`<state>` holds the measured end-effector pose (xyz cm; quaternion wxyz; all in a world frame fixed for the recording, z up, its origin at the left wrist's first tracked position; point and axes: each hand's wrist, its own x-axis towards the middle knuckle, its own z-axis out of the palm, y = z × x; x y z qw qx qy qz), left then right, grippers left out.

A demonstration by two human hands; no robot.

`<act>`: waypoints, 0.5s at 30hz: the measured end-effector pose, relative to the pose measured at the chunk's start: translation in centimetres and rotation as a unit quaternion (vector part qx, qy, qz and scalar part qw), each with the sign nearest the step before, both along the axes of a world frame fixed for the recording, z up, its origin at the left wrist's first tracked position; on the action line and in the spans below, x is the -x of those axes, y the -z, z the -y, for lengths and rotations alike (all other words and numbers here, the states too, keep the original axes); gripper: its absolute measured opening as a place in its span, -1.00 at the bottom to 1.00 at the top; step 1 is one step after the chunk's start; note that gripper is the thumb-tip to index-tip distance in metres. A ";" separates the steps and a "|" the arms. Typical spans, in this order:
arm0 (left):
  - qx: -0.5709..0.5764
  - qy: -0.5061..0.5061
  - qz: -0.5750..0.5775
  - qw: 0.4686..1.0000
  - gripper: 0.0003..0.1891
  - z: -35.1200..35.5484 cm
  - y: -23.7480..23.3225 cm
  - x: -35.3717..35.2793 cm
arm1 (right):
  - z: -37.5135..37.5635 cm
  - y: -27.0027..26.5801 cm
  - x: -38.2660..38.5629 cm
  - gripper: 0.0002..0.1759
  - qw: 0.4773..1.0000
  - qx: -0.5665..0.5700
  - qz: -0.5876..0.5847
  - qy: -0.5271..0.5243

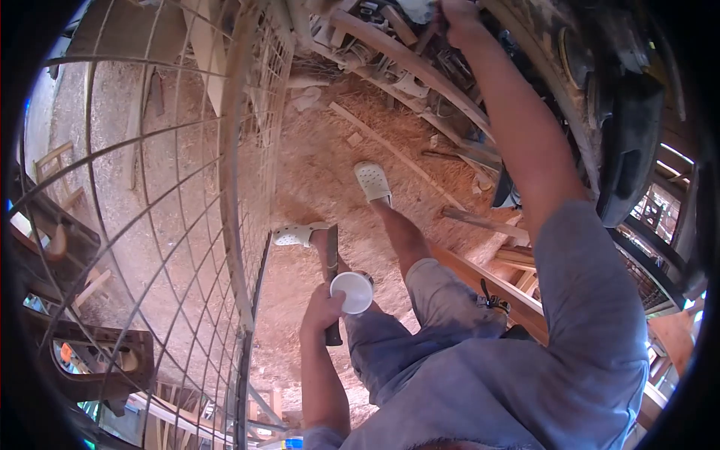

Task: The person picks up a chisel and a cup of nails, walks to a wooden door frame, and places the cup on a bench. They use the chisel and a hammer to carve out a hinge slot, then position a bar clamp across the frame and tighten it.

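My left hand [325, 306] is closed round a white round cup [352, 292], seen from above, and a dark, long flat tool [332, 259] lies along the same hand, its handle sticking out below. My right hand [459, 24] is stretched far out to the top edge, among cluttered shelves. Beside its fingers is a pale, whitish object [417, 9], cut off by the frame edge. Whether the fingers grip it cannot be made out.
A wire mesh panel [231, 172] with a wooden frame stands close on the left. Wood strips [390, 146] lie on the dusty floor [315, 180] ahead. Shelves of odds and ends [420, 56] fill the upper right. A wooden beam [487, 289] is beside my right leg.
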<state>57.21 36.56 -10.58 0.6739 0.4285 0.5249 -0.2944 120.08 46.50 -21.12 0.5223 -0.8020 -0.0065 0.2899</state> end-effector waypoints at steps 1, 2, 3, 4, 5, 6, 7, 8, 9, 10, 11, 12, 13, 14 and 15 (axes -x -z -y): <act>0.006 0.002 0.005 1.000 -0.70 -0.1 0.1 0.3 | 1.6 0.1 -1.7 -0.64 0.997 -0.012 -0.062 -0.045; 0.012 0.003 0.010 1.000 -0.70 -0.1 0.2 0.4 | 2.9 -0.5 -1.8 -0.64 0.999 -0.019 -0.033 -0.013; 0.012 0.007 0.010 1.000 -0.70 0.0 0.4 0.7 | 3.9 -1.0 -1.9 -0.65 0.999 -0.021 0.035 0.026; 0.008 0.012 0.001 1.000 -0.70 0.2 0.6 1.1 | 4.8 -1.5 -2.3 -0.66 0.993 -0.011 0.106 0.049; 0.003 0.017 -0.007 1.000 -0.70 0.2 0.8 1.3 | 5.6 -2.1 -2.9 -0.66 0.982 0.007 0.179 0.058; -0.001 0.020 -0.007 1.000 -0.70 0.0 0.9 1.4 | 6.4 -2.7 -3.5 -0.67 0.968 0.037 0.244 0.049; -0.017 0.030 0.007 0.999 -0.70 0.0 0.8 1.5 | 6.8 -3.3 -3.7 -0.67 0.948 0.078 0.308 0.032; -0.033 0.039 0.022 0.998 -0.69 0.0 0.7 1.5 | 6.9 -3.5 -3.6 -0.68 0.922 0.132 0.364 0.005; -0.032 0.038 0.021 0.999 -0.69 0.0 0.7 1.5 | 6.8 -3.3 -3.4 -0.68 0.891 0.189 0.414 -0.016; -0.033 0.044 0.017 0.998 -0.68 -0.2 0.8 1.4 | 6.3 -3.3 -2.8 -0.69 0.858 0.237 0.454 -0.034; -0.034 0.050 0.012 0.998 -0.67 -0.4 0.9 1.2 | 5.5 -3.2 -2.1 -0.69 0.825 0.272 0.494 -0.044; -0.034 0.050 0.009 0.998 -0.67 -0.4 1.0 1.3 | 4.5 -3.1 -1.5 -0.69 0.788 0.298 0.536 -0.047; -0.042 0.053 0.017 0.998 -0.67 -0.4 1.2 1.3 | 3.3 -2.7 -1.3 -0.70 0.742 0.312 0.592 -0.041; -0.049 0.057 0.022 0.997 -0.67 -0.5 1.1 1.3 | 2.2 -2.4 -1.2 -0.70 0.672 0.316 0.669 -0.028; -0.047 0.059 0.019 0.997 -0.67 -0.7 0.9 1.3 | 1.4 -2.2 -0.9 -0.72 0.555 0.285 0.781 -0.028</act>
